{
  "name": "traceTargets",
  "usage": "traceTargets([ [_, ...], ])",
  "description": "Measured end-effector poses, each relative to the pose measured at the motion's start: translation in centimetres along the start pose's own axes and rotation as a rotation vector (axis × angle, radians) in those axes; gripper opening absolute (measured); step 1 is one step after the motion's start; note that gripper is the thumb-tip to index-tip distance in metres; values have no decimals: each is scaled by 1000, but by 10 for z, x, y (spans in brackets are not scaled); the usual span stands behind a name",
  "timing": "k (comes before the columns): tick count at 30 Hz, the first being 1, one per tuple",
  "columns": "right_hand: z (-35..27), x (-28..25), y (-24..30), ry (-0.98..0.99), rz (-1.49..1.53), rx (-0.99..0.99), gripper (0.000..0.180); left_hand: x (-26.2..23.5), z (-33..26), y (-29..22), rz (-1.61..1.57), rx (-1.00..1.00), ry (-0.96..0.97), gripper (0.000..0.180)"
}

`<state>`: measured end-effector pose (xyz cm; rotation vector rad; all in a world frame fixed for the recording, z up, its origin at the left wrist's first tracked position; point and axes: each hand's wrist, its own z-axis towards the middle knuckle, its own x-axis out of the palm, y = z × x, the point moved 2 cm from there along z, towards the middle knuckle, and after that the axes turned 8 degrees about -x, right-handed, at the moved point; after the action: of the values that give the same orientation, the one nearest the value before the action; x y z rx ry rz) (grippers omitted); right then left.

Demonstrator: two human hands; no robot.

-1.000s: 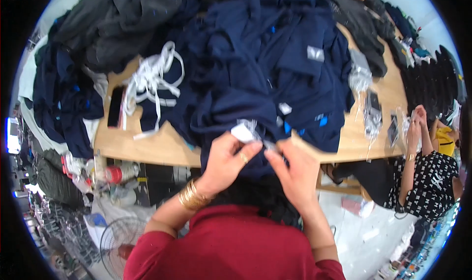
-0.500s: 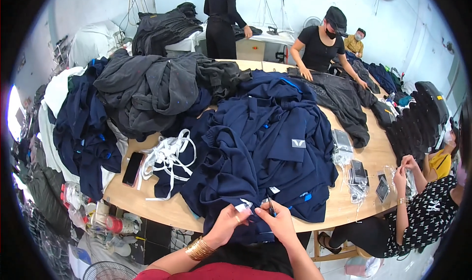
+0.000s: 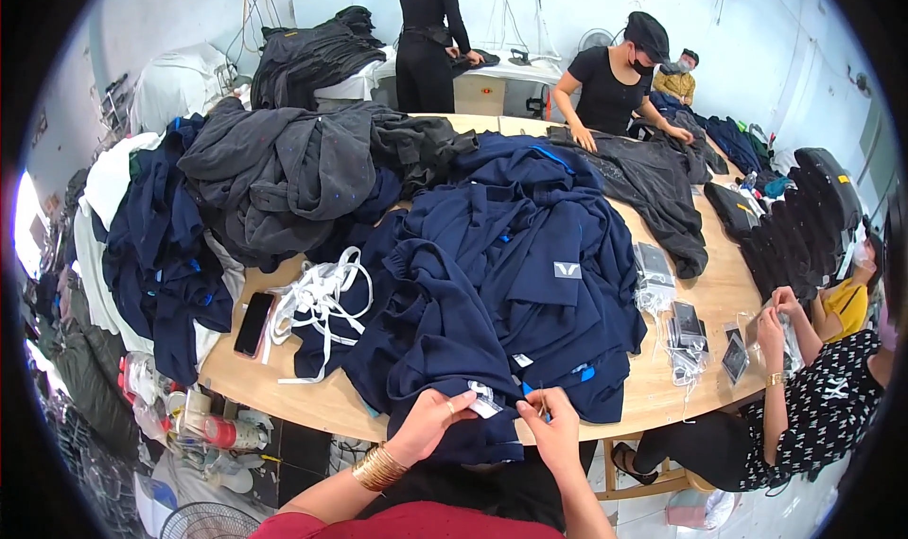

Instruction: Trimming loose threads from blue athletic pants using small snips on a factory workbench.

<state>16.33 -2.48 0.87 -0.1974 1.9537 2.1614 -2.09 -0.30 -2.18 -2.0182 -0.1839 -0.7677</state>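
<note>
A heap of navy blue garments [image 3: 492, 274] covers the middle of a round wooden table [image 3: 284, 388]. My left hand [image 3: 430, 421], with gold bangles at the wrist, pinches a small white tag [image 3: 484, 399] at the near hem of one navy garment. My right hand [image 3: 550, 430] grips the same hem just to the right, close to a small blue label [image 3: 530, 390]. Both hands are at the table's near edge.
White cords [image 3: 317, 303] and a black phone [image 3: 253, 323] lie at the left. Dark grey clothes [image 3: 303, 170] pile at the back. Small clear bags [image 3: 681, 336] lie at the right, near a seated person's hands [image 3: 777, 317]. Other people work behind the table. Bottles [image 3: 222, 432] stand below.
The view has tilted up from the table's near edge to take in the whole room. My hands stay together on the navy hem and tag, now low in the picture.
</note>
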Motion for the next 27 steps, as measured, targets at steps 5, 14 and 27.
traceTargets([
  [5, -14, 16, 20, -122, -166, -307, 29, 11, 0, 5, 170, 99, -66, 19],
  [14, -11, 13, 20, -91, -170, -356, 28, 5, 6, 7, -533, -266, 249, 23],
  [27, -5, 6, 19, -113, -245, -298, 35, 12, -6, -26, 43, 82, -33, 22],
])
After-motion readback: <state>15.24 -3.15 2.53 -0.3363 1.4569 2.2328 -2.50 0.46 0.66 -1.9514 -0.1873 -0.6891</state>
